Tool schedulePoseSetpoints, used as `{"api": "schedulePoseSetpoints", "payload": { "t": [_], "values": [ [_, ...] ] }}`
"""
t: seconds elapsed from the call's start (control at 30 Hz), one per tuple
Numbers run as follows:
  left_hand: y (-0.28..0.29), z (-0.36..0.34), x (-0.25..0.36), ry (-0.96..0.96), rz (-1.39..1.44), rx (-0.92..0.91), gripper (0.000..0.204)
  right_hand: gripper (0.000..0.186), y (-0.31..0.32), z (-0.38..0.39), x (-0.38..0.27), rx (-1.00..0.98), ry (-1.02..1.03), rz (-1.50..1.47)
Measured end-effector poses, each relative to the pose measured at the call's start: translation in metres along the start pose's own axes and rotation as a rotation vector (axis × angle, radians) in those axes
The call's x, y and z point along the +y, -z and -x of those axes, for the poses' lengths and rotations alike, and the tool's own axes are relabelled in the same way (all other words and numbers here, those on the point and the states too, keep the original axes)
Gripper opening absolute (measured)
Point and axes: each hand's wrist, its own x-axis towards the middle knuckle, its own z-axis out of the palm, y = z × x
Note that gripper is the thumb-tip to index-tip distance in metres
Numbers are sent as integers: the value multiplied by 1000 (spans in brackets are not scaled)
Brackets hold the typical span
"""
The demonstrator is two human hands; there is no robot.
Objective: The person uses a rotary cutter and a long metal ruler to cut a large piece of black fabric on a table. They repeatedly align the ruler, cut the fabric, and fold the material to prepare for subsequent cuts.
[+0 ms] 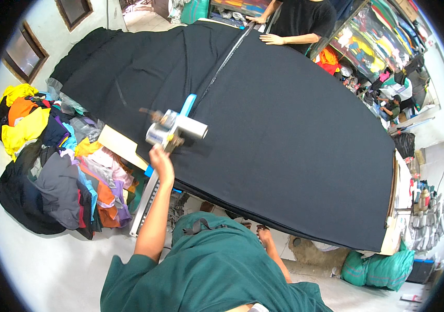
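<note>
My left hand [163, 165] is closed on the near end of a fabric cutting machine [176, 130] with a silver cylindrical motor housing. The machine sits over a long metal rail [146, 205] that runs across the table and sticks out past its near edge. Under it spreads black fabric [284, 130], smooth to the right of the rail and wrinkled to the left. Down by my right side, below the table edge, my right hand [265, 236] is closed around something small and dark that I cannot make out.
Across the table, a person in a black shirt [305, 23] rests both hands on the fabric by the rail's far end. Heaped coloured cloth [71, 171] lies at the left. Green sacks [380, 268] stand at the lower right; another person [391, 108] sits far right.
</note>
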Motion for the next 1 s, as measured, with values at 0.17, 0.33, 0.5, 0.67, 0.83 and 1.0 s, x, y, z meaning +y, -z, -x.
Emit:
{"api": "schedulePoseSetpoints", "payload": {
  "t": [0.17, 0.33, 0.5, 0.67, 0.83, 1.0],
  "values": [
    [133, 50, -21, 95, -25, 250, 41, 41, -7, -12, 7, -9, -50, 31],
    [231, 84, -15, 210, -107, 153, 35, 44, -7, 9, -2, 17, 54, 164],
    [174, 52, -14, 246, -149, 28, 46, 45, 0, 23, -15, 86, 4, 205],
    [-64, -40, 23, 228, 67, -343, 37, 46, 0, 47, -54, 40, -156, 158],
    [-279, -91, 78, -81, 132, -646, 39, 52, 9, 49, -81, 47, -113, 221],
    [-330, 50, 146, -335, -28, -1003, 47, 33, -11, 50, -24, 402, -92, -621]
  ]
}}
